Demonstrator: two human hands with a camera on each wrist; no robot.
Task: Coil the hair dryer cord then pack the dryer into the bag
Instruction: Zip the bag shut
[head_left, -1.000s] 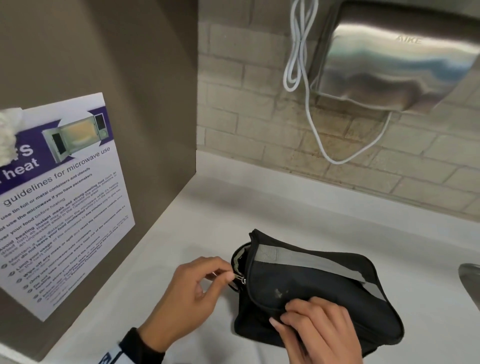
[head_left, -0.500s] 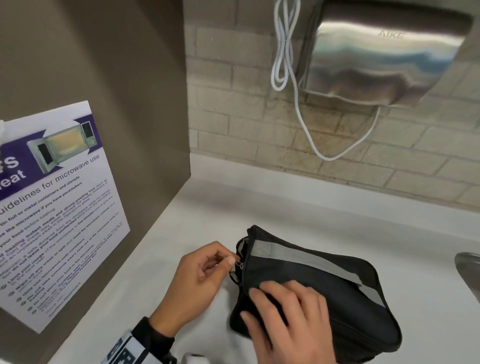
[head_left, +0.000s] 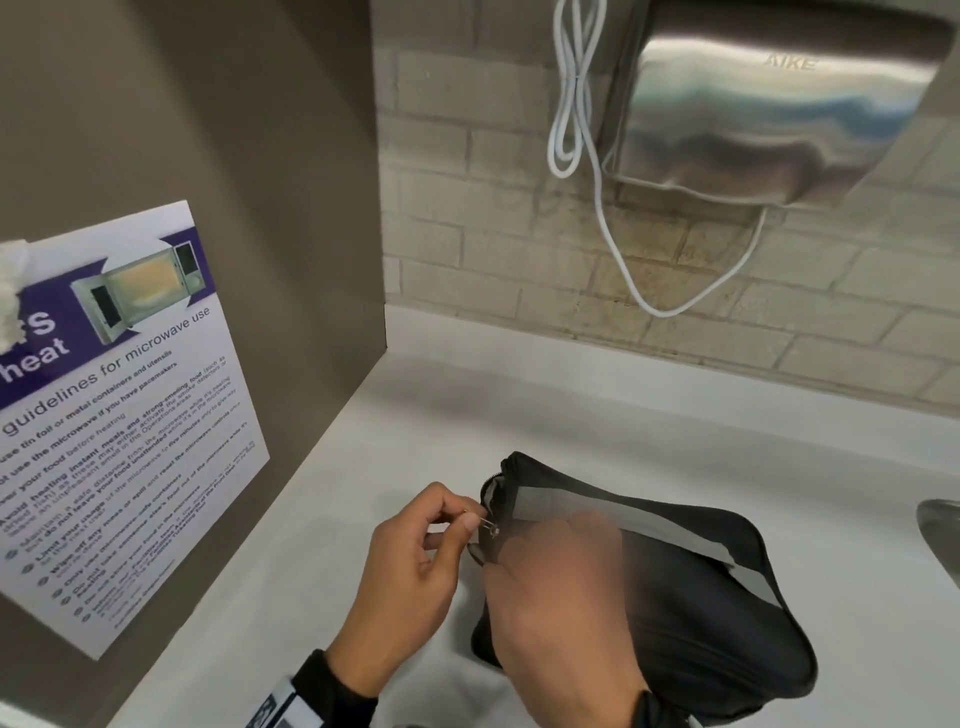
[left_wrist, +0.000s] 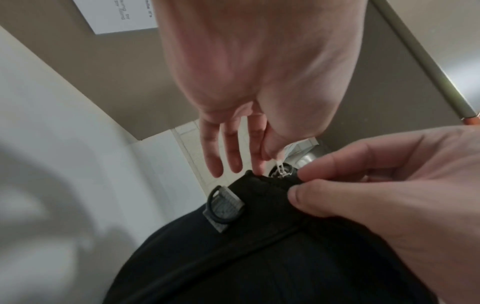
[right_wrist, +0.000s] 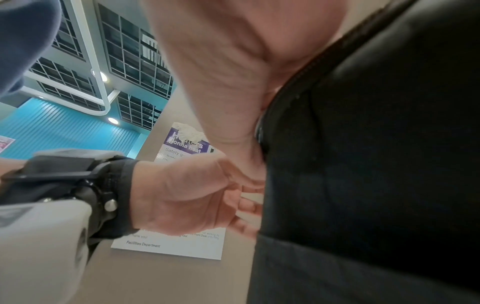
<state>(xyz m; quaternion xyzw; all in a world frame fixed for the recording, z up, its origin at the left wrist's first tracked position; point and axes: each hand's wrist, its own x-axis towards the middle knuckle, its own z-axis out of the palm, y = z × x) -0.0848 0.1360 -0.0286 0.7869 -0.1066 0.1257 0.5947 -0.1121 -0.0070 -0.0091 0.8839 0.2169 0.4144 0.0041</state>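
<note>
Pinching zipper pull (head_left: 485, 524) with left hand (head_left: 410, 571), right hand (head_left: 561, 613) now gripping bag (head_left: 717, 613) nearer zipper.

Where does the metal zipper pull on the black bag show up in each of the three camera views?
Head: the zipper pull sits low and centre, at the bag's left end, pinched by the left hand.
Left wrist: right of centre, the pull hangs below the pinching fingertips.
Right wrist: not visible; the bag hides it.
Shared landmark: the microwave poster, seen in all three.
</note>
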